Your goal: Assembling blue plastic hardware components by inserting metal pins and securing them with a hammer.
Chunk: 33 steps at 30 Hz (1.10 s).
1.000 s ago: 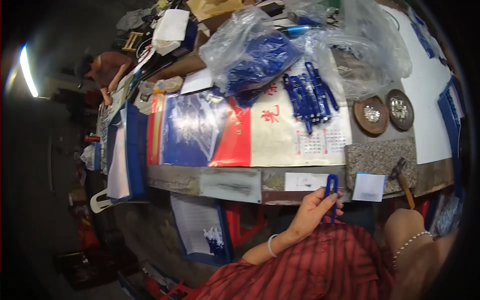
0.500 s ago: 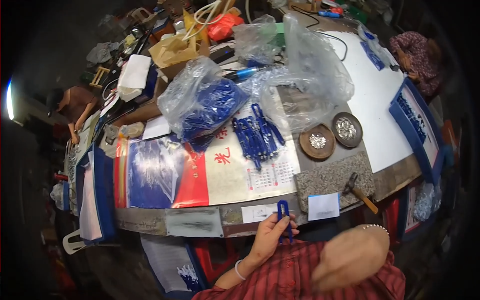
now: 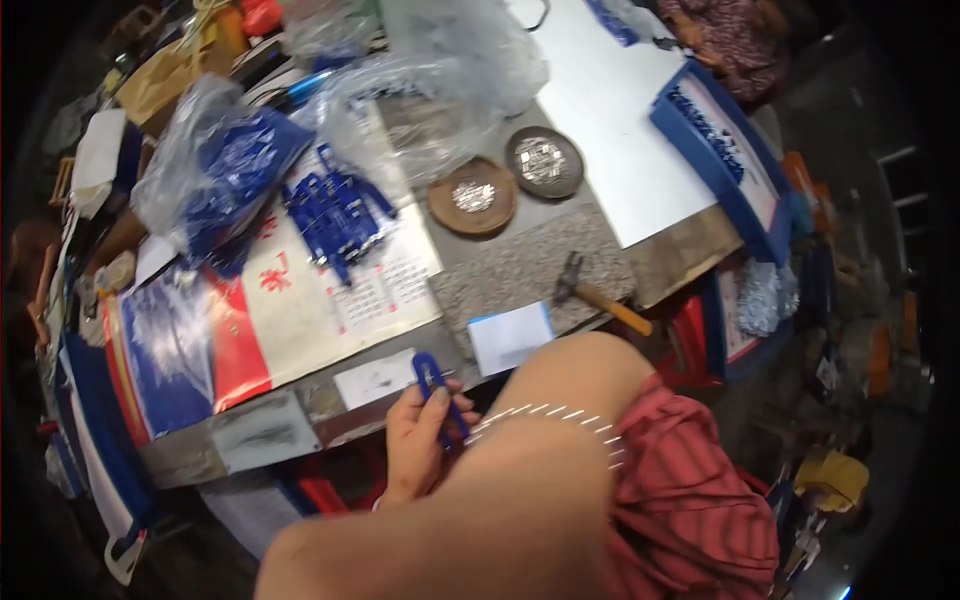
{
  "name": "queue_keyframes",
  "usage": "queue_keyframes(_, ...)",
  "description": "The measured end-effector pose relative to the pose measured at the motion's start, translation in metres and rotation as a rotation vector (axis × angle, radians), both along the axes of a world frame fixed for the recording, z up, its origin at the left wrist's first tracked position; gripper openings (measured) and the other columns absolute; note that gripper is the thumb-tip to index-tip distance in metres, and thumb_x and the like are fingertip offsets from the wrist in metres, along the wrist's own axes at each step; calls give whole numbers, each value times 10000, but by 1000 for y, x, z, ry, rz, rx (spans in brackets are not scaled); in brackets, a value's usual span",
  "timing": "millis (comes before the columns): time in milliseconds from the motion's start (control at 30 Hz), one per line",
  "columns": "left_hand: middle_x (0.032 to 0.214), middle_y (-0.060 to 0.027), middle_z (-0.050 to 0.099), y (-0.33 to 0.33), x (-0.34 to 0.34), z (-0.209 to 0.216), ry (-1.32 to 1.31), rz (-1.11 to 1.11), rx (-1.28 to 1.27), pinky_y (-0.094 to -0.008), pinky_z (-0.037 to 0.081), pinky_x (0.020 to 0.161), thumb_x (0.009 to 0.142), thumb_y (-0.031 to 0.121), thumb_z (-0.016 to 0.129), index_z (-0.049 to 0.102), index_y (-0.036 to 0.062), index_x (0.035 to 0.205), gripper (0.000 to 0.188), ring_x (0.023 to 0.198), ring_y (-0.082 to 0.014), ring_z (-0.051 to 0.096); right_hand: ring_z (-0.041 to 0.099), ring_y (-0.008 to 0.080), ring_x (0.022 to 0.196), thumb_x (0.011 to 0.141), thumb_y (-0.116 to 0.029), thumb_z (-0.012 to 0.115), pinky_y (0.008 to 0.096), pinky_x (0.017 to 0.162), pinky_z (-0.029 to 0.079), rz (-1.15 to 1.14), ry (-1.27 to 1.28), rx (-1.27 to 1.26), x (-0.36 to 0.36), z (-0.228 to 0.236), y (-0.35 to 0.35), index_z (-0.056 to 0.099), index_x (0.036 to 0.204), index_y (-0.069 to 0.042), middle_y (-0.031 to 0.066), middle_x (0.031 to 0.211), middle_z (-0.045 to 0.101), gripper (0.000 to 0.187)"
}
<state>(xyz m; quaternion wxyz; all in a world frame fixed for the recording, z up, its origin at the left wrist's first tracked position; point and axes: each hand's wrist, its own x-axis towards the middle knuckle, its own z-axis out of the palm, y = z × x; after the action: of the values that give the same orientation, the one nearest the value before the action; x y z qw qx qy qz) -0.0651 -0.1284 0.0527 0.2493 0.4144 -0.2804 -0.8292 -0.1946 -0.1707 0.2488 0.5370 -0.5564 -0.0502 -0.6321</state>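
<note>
My left hand (image 3: 418, 440) is closed, pinching a folded blue strap (image 3: 428, 375) between thumb and fingers just off the near table edge. The loop of the strap sticks up above the thumb. My right hand (image 3: 440, 530), raised close to the head camera, is a large blur. Its fingers cannot be made out, and it hides part of my lap. A white bead bracelet (image 3: 550, 412) circles the right wrist. On the table lies a pile of similar blue straps (image 3: 335, 215), beside a clear bag of blue material (image 3: 225, 170).
Two round bowls, one brown (image 3: 443, 213) and one dark (image 3: 572, 183), hold small shiny metal pieces. A hammer (image 3: 605, 300) lies on a stone slab (image 3: 500, 270) near a white paper pad (image 3: 510, 338). A blue tray (image 3: 770, 225) stands at right. Another person (image 3: 735, 45) sits at far right.
The view has swung to the right, so the table things sit further left. My right hand has come up nearer the camera and now looks larger. The left hand still holds the strap.
</note>
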Motion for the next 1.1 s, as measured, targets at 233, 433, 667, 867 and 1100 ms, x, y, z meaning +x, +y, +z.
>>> queue_keyframes(233, 840, -97, 642, 0, 5, -6, 33, -4, -30, -282, 523, 667, 931, 186, 555, 569, -25, 1043, 239, 722, -162, 640, 559, 364, 732, 851, -103, 510, 412, 591, 433, 405, 66, -241, 49, -6, 5, 552, 1000, -7, 189, 803, 583, 183)
queue_keyframes(433, 874, -87, 643, -6, 12, -6, 49, -4, 68, -282, 529, 729, 941, 121, 523, 576, -34, 1033, 188, 769, -176, 643, 609, 312, 732, 904, -98, 502, 363, 645, 487, 453, 1037, -609, -11, -54, -11, 560, 845, 72, 223, 824, 611, 189)
queue_keyframes(667, 899, -129, 638, -32, 21, -2, 107, -68, -103, -337, 534, 787, 945, 110, 506, 531, -65, 1127, 254, 821, -232, 658, 644, 318, 833, 821, -111, 540, 396, 723, 499, -1047, 1377, 311, -131, -139, -155, 627, 918, 11, 206, 892, 647, 178)
queue_keyframes(867, 950, -112, 633, -37, 25, 14, 120, -70, -93, -304, 508, 816, 955, 102, 484, 457, -15, 1271, 338, 880, -213, 648, 635, 364, 835, 815, -174, 543, 433, 720, 502, -1245, 1747, 348, -116, -226, -264, 667, 868, -30, 200, 910, 654, 197)
queue_keyframes(1100, 866, -78, 635, -29, 28, 21, -51, 59, -181, -222, 478, 573, 934, 107, 508, 537, 21, 1062, 157, 686, -135, 622, 655, 335, 815, 804, -180, 531, 444, 713, 507, -1324, 1799, 329, -136, -267, -272, 679, 863, -30, 188, 930, 663, 219)
